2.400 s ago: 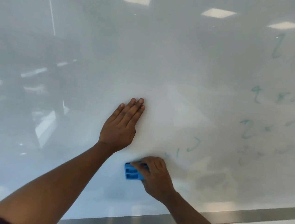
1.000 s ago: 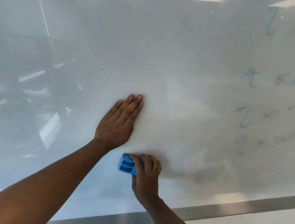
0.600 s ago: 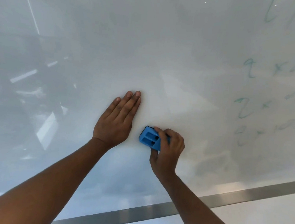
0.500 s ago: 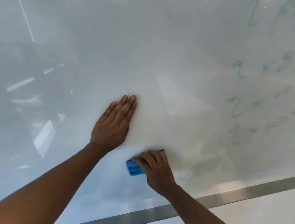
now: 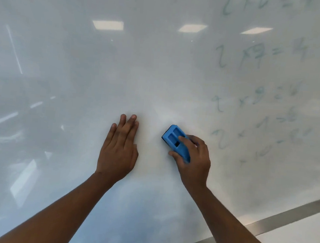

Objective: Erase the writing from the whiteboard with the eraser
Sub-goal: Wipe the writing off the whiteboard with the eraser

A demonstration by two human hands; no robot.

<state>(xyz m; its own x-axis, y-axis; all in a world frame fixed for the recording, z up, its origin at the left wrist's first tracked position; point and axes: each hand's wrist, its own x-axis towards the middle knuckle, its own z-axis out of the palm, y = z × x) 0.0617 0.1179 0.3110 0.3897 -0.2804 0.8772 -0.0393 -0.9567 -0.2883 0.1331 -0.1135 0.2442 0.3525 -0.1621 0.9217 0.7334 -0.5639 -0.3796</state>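
While right hand (image 5: 195, 159) fingers grip eraser (image 5: 175, 142), left hand (image 5: 117, 152) flat, writing (image 5: 257, 102) right, frame edge (image 5: 262, 225) below

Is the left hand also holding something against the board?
No, the left hand lies flat and empty on the whiteboard, while only the right hand grips the blue eraser.

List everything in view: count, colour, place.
whiteboard: one, white and glossy, fills most of the view
writing: several rows, faint green, smeared, right part of the board
eraser: one, blue, on the board just left of the writing
frame: one strip, silver, along the board's lower edge at bottom right
light reflections: three bright panels, white, upper board
left hand: one, flat on the board, left of the eraser
right hand: one, grips the eraser
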